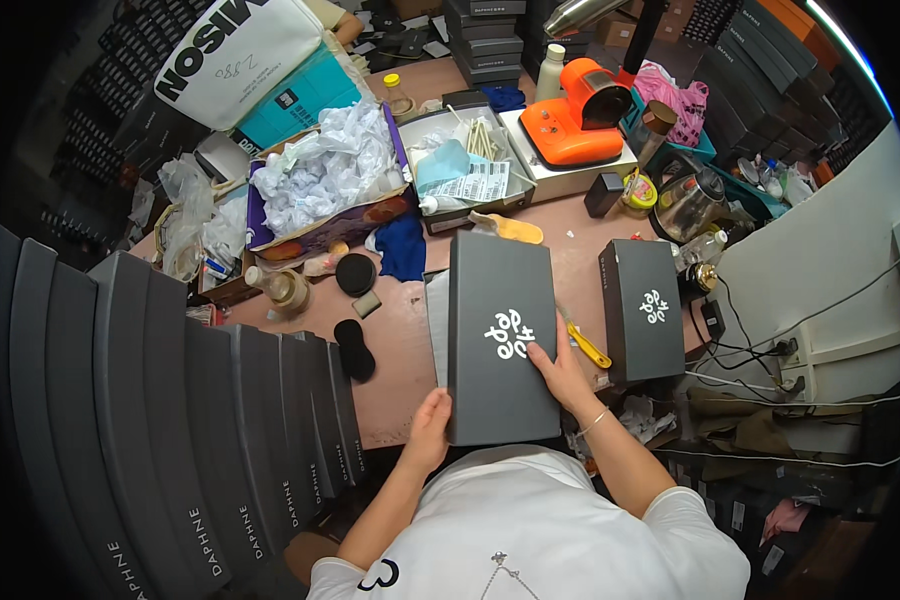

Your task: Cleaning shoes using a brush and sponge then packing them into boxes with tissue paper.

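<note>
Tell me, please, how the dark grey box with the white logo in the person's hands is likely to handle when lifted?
The dark grey box looks stiff: its flat lid shows no sag between the left hand and right hand. Its smooth matte surface could slip in a one-handed grip. Being flat-sided, it should not roll.

Dark grey box [500, 335]: matt card, smooth lid. Second box [642, 310]: same matt card. Counter [400, 340]: smooth reddish-brown, dull sheen. Orange appliance [575, 115]: glossy plastic. White wrapping [320, 170]: crumpled paper. Kettle [690, 200]: shiny glass and metal.
</note>
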The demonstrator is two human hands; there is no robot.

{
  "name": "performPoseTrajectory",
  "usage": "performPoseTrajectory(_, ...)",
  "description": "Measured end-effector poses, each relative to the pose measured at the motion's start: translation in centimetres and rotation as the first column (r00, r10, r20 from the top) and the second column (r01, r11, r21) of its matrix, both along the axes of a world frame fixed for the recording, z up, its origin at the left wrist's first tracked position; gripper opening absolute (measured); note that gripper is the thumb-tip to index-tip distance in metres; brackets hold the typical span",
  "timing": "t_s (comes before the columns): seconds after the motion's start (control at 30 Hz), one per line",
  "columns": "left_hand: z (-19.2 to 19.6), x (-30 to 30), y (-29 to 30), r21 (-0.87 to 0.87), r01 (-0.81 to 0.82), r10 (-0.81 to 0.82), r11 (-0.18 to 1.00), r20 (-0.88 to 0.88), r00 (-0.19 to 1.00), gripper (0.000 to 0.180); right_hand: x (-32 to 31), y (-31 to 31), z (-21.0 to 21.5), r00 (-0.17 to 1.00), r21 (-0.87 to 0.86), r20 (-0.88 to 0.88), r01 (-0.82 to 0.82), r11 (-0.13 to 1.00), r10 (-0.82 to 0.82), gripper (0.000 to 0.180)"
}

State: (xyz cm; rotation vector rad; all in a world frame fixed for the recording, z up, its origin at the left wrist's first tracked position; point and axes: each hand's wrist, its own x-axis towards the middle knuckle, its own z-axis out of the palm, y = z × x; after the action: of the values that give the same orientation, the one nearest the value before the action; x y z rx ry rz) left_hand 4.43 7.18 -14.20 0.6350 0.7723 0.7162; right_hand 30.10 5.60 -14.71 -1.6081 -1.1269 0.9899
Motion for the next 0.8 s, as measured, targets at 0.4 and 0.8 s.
performPoseTrajectory(0.4, -13.1, -0.1, 8.7, 0.181, 0.282, -0.064, 0.942, -0.729, 0.682, 0.059, -2.9, 6.4, -10.4, 0.979, -0.273, 0.151, 0.175, 0.946, -0.137, 0.074)
performPoseTrajectory(0.8, -4.7, -1.6, 0.4, -0.282, 0.027, -0.033, 0.959, -0.018, 0.999, 0.054, 7.7, -1.5, -8.6, 0.607, -0.071, 0.785, 0.289, 0.955, -0.126, 0.049)
